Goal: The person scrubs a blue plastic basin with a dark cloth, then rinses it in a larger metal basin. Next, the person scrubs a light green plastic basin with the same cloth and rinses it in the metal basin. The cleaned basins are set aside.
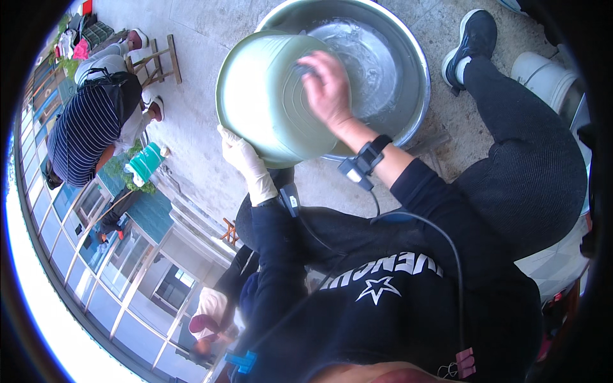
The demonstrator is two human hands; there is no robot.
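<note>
A pale green plastic basin [255,96] is tilted on its side over the near left rim of a large metal tub [418,96] with some water in it. My left hand [246,163], in a white glove, grips the green basin's lower left rim. My bare right hand [329,92] presses a small dark grey scouring pad [302,69] against the basin's ringed bottom. The fingers are bent around the pad and partly hide it. A dark band with a small device [365,159] sits on my right wrist, its cable running down past my chest.
White buckets [546,80] stand at the right beyond my bent leg [523,159]. At the left, a person in a striped top [89,137] bends near a wooden stool [159,60] and a green bucket [147,163]. Another person [207,319] is at the lower left.
</note>
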